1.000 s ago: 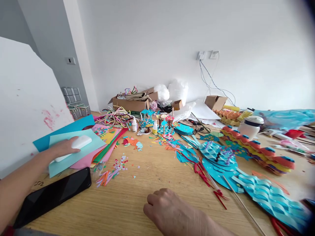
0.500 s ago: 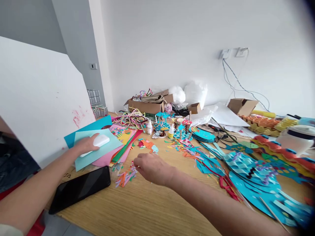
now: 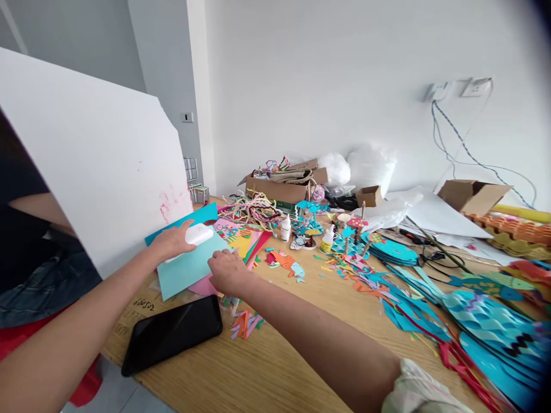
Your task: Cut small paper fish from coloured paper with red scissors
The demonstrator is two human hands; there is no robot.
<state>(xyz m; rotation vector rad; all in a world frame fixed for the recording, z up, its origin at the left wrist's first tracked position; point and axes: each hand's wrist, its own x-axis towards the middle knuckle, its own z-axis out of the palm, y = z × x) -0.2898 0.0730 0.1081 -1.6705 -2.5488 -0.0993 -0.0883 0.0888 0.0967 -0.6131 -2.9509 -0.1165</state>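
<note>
My left hand (image 3: 174, 241) is wrapped round a white oblong object with rounded corners (image 3: 199, 234), which rests on a sheet of light blue paper (image 3: 185, 278). A darker blue sheet (image 3: 206, 213) lies partly beneath it. My right hand (image 3: 230, 274) is closed over the light blue sheet's right edge, fingertips pressed together. Whatever they hold, if anything, is hidden. Just below that hand lie small colored paper strips (image 3: 246, 324). A black phone (image 3: 174, 335) sits in front of the papers.
Paper fish (image 3: 290, 265), two glue bottles (image 3: 285, 228) and many paper scraps (image 3: 357, 269) lie on the wooden table (image 3: 275, 367). Behind are a cardboard box (image 3: 278, 188) and yarn (image 3: 253, 209). A white board (image 3: 107, 155) stands at left, with a person partly visible behind it.
My right hand has moved left from beside the colored strips to the light blue sheet's edge. My left hand stays on the white object. The view has turned left.
</note>
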